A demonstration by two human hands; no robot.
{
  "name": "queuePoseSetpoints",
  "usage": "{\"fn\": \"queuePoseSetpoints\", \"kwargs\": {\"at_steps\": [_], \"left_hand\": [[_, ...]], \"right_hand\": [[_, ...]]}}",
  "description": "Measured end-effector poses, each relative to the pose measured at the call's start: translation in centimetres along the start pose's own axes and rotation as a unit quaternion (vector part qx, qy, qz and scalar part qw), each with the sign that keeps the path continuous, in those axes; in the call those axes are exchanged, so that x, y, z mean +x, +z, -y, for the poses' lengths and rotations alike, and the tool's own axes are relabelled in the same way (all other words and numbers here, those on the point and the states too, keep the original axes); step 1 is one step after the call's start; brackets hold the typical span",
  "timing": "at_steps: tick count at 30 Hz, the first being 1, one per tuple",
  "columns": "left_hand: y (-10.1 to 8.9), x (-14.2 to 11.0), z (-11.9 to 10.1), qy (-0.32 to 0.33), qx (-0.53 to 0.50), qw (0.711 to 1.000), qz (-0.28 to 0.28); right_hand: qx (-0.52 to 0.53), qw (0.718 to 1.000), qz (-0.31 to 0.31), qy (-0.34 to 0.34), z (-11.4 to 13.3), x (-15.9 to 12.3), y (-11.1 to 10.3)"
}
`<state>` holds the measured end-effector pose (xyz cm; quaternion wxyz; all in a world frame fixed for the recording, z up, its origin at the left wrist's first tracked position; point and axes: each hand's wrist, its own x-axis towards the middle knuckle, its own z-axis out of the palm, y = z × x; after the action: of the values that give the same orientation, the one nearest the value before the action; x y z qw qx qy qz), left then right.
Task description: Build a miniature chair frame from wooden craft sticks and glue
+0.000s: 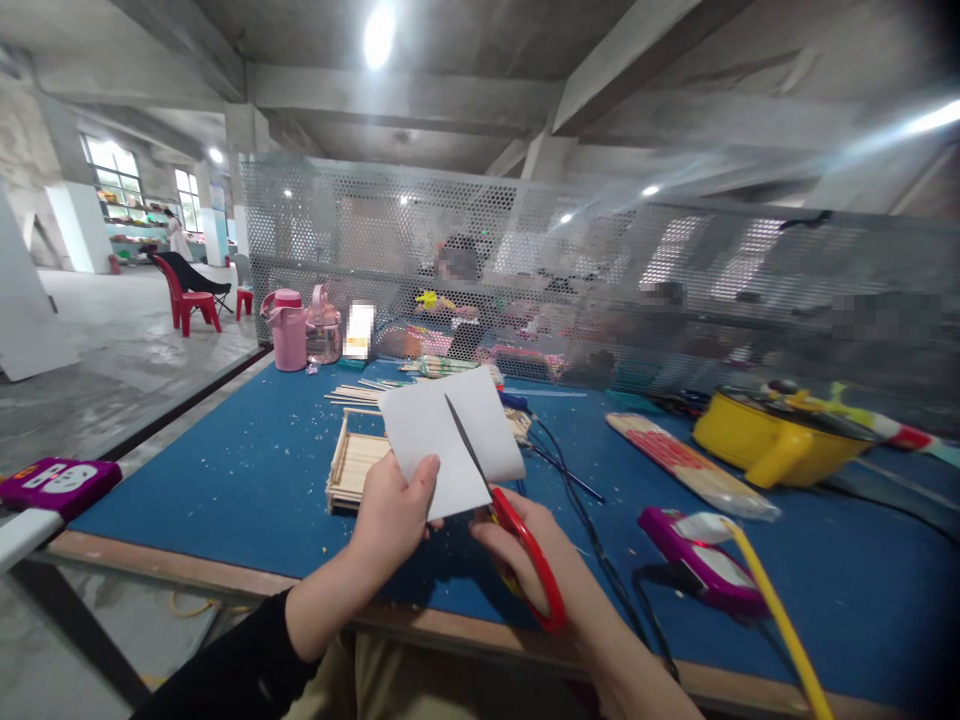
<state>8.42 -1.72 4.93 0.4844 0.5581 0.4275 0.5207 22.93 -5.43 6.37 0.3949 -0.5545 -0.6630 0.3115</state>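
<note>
A white sheet of paper (427, 430) is held up over the front of the table by my left hand (394, 505), thumb on top and fingers behind its lower left corner. My right hand (525, 545) grips red-handled scissors (536, 565). One dark blade lies across the face of the paper, pointing up and away; the other blade is hidden behind the sheet. Behind my left hand, partly covered by the paper, stands a small frame of wooden sticks (360, 465).
Loose sticks (356, 393) lie beyond the paper. A pink jug (289, 335) stands at the back left. To the right are a bagged bundle of sticks (690, 465), a yellow pot (765, 440), a purple power strip (705, 565) and dark cables (592, 530). A perforated metal screen (360, 230) closes the back.
</note>
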Motion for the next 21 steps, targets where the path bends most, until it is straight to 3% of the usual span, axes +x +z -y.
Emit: {"fn": "queuePoseSetpoints", "kwargs": {"at_steps": [8,11,14,17,21], "left_hand": [[0.6,-0.3,-0.1,-0.008,0.002,1.0,0.01],[0.4,0.1,0.3,0.007,0.032,0.999,-0.008],[0.2,0.3,0.4,0.007,0.041,0.999,-0.001],[0.0,0.2,0.1,-0.024,0.0,0.999,0.033],[0.3,-0.3,-0.2,-0.05,-0.031,0.997,0.054]], "right_hand": [[0.031,0.998,0.006,0.055,-1.0,0.4,0.3],[0.106,0.986,0.057,0.117,-0.8,0.4,-0.1],[0.212,0.952,0.132,0.175,-1.0,0.4,-0.8],[0.244,0.948,0.144,0.146,-1.6,0.5,-1.3],[0.247,0.96,0.092,0.091,-2.6,0.7,-1.0]]}}
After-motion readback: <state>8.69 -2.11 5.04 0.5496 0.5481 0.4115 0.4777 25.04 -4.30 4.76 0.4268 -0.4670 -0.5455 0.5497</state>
